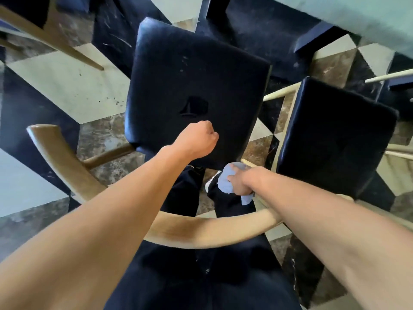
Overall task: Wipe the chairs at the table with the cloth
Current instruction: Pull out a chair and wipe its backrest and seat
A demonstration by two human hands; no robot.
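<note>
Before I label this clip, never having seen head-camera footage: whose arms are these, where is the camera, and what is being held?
The single picture comes from a wide-angle camera worn on a person's head, looking down, so the arms are that person's own. Below stands a chair with a dark seat and a curved wooden backrest. The right hand has its fingers curled round a bunched light-blue cloth, low beside the seat's near corner. The left hand is a fist over the seat and holds nothing. A second dark chair seat stands to the right, on a patterned tile floor.
</note>
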